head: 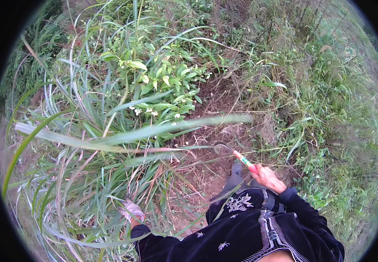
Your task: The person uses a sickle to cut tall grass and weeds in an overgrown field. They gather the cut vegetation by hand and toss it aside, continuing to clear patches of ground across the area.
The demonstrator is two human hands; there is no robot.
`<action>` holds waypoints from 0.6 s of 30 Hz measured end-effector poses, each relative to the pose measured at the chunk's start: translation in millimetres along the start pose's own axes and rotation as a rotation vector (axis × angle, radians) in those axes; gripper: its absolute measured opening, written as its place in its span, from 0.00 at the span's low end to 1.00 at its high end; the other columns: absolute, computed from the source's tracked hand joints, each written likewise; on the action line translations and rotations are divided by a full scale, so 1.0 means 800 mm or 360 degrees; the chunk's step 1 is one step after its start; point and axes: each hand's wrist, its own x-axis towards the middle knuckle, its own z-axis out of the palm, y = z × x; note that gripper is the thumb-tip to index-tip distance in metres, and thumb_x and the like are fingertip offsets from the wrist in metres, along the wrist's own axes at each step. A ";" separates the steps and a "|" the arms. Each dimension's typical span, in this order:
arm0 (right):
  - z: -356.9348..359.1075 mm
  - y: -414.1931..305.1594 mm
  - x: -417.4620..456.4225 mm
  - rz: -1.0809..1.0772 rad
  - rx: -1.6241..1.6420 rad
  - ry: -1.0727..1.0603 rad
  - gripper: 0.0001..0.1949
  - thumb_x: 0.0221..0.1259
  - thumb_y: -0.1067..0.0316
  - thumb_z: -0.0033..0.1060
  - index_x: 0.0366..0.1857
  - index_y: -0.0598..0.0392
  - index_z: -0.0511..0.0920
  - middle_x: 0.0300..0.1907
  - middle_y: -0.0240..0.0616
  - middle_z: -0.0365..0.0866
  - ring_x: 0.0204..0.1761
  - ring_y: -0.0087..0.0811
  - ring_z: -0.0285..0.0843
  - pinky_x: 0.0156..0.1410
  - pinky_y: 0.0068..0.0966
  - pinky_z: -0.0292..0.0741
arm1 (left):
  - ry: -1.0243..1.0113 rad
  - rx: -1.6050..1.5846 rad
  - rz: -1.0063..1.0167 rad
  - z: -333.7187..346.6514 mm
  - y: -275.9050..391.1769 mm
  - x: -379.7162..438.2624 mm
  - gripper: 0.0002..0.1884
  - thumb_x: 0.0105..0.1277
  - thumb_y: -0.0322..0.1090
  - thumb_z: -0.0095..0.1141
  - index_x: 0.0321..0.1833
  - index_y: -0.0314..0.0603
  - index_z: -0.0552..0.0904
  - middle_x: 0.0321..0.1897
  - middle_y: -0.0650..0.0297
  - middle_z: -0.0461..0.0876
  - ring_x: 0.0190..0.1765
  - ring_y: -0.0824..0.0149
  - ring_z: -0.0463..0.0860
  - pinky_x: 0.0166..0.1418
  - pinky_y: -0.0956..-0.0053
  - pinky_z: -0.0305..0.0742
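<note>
My bare right hand [267,177] grips a sickle [245,161] by its handle, which is pink at the grip with a patterned band. The thin, curved dark blade [223,144] points up and left, over reddish-brown soil. My left hand [132,209] wears a pale glove with dark fingertips and reaches into a clump of long-bladed grass [143,183]. Leaves hide its fingers, so I cannot tell whether they are closed on stalks. Long grass blades [136,137], partly blurred, cross the view above that hand.
A leafy plant with small white flowers [166,85] grows beyond the clump. Bare soil [213,178] with dry stems lies before me, near my shoe [237,168]. Denser weeds [326,131] cover the right side. My dark embroidered garment [241,226] fills the bottom.
</note>
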 end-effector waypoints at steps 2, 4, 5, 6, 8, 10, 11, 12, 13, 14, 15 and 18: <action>0.035 0.018 0.017 0.0054 0.0005 -0.0081 0.14 0.57 0.61 0.56 0.37 0.60 0.66 0.21 0.51 0.75 0.25 0.54 0.75 0.30 0.46 0.69 | 0.0128 0.0038 0.0058 0.038 -0.007 0.015 0.36 0.63 0.43 0.48 0.73 0.51 0.51 0.70 0.53 0.56 0.70 0.51 0.58 0.69 0.43 0.51; 0.059 0.023 0.042 0.0134 0.0003 -0.0231 0.16 0.55 0.61 0.56 0.36 0.62 0.66 0.21 0.53 0.76 0.26 0.55 0.76 0.31 0.46 0.70 | 0.0161 0.0131 0.0041 -0.011 0.010 -0.020 0.35 0.63 0.47 0.49 0.72 0.48 0.55 0.69 0.54 0.58 0.68 0.54 0.63 0.68 0.47 0.55; 0.080 0.035 0.057 0.0019 0.0067 -0.0095 0.13 0.57 0.61 0.55 0.34 0.61 0.67 0.19 0.49 0.76 0.23 0.50 0.77 0.28 0.44 0.71 | 0.0017 0.0105 0.0119 -0.039 0.023 -0.022 0.35 0.63 0.47 0.50 0.71 0.45 0.55 0.69 0.53 0.58 0.67 0.52 0.64 0.67 0.48 0.56; 0.099 0.038 0.075 0.0147 0.0280 -0.0140 0.13 0.58 0.61 0.52 0.31 0.61 0.68 0.17 0.46 0.75 0.19 0.46 0.76 0.24 0.42 0.69 | -0.0132 0.0088 0.0166 -0.060 0.025 -0.028 0.35 0.62 0.47 0.51 0.70 0.43 0.56 0.69 0.53 0.59 0.66 0.51 0.65 0.67 0.49 0.58; 0.120 0.029 0.126 0.0493 0.0730 -0.0323 0.12 0.60 0.61 0.48 0.26 0.61 0.69 0.14 0.40 0.73 0.13 0.37 0.71 0.17 0.38 0.65 | 0.0028 0.0076 0.0106 -0.034 0.023 -0.024 0.35 0.60 0.41 0.50 0.71 0.45 0.54 0.69 0.55 0.59 0.65 0.49 0.67 0.67 0.51 0.61; 0.178 0.056 0.172 0.1311 0.2148 -0.0377 0.12 0.61 0.66 0.44 0.21 0.59 0.69 0.10 0.36 0.68 0.07 0.32 0.63 0.12 0.32 0.59 | 0.0438 0.0144 -0.0076 0.046 0.011 0.004 0.36 0.59 0.35 0.47 0.73 0.51 0.52 0.69 0.58 0.60 0.64 0.46 0.67 0.67 0.50 0.61; 0.212 0.053 0.190 0.1005 0.1665 -0.0226 0.12 0.63 0.67 0.39 0.19 0.52 0.67 0.09 0.36 0.62 0.06 0.34 0.58 0.11 0.31 0.55 | 0.0544 0.0232 -0.0172 0.091 -0.008 0.025 0.35 0.60 0.35 0.46 0.73 0.51 0.53 0.69 0.59 0.61 0.64 0.45 0.67 0.67 0.49 0.60; 0.215 0.048 0.217 0.1228 0.1758 -0.0216 0.12 0.63 0.67 0.40 0.19 0.51 0.67 0.10 0.35 0.62 0.07 0.32 0.58 0.11 0.30 0.55 | 0.0438 0.0129 -0.0145 0.072 0.015 0.021 0.35 0.59 0.36 0.48 0.72 0.52 0.54 0.67 0.57 0.62 0.63 0.44 0.67 0.68 0.52 0.59; 0.215 0.039 0.239 0.1444 0.1857 -0.0228 0.11 0.63 0.67 0.41 0.19 0.51 0.67 0.10 0.34 0.63 0.07 0.30 0.59 0.10 0.29 0.54 | 0.0351 0.0130 -0.0073 0.042 0.031 -0.001 0.35 0.58 0.36 0.48 0.71 0.49 0.55 0.66 0.54 0.63 0.63 0.44 0.68 0.69 0.55 0.59; 0.246 0.060 0.253 0.1388 0.2065 -0.0161 0.10 0.60 0.69 0.45 0.20 0.53 0.67 0.12 0.33 0.64 0.08 0.30 0.60 0.11 0.28 0.55 | 0.0348 0.0141 -0.0052 0.005 0.041 -0.020 0.35 0.57 0.36 0.48 0.71 0.48 0.56 0.66 0.53 0.63 0.63 0.44 0.67 0.69 0.56 0.59; 0.295 0.089 0.274 0.1322 0.2301 -0.0069 0.08 0.58 0.71 0.49 0.20 0.55 0.67 0.13 0.32 0.65 0.09 0.30 0.61 0.12 0.28 0.56 | 0.0375 0.0167 -0.0026 -0.035 0.047 -0.030 0.35 0.57 0.37 0.49 0.70 0.46 0.56 0.66 0.51 0.62 0.64 0.45 0.67 0.69 0.56 0.59; 0.274 0.043 0.298 0.1400 0.2696 -0.0410 0.10 0.58 0.71 0.53 0.20 0.49 0.67 0.13 0.30 0.65 0.10 0.26 0.63 0.11 0.25 0.58 | 0.0387 0.0131 -0.0070 -0.019 0.044 -0.037 0.33 0.59 0.34 0.45 0.70 0.45 0.56 0.67 0.55 0.63 0.65 0.44 0.66 0.69 0.56 0.58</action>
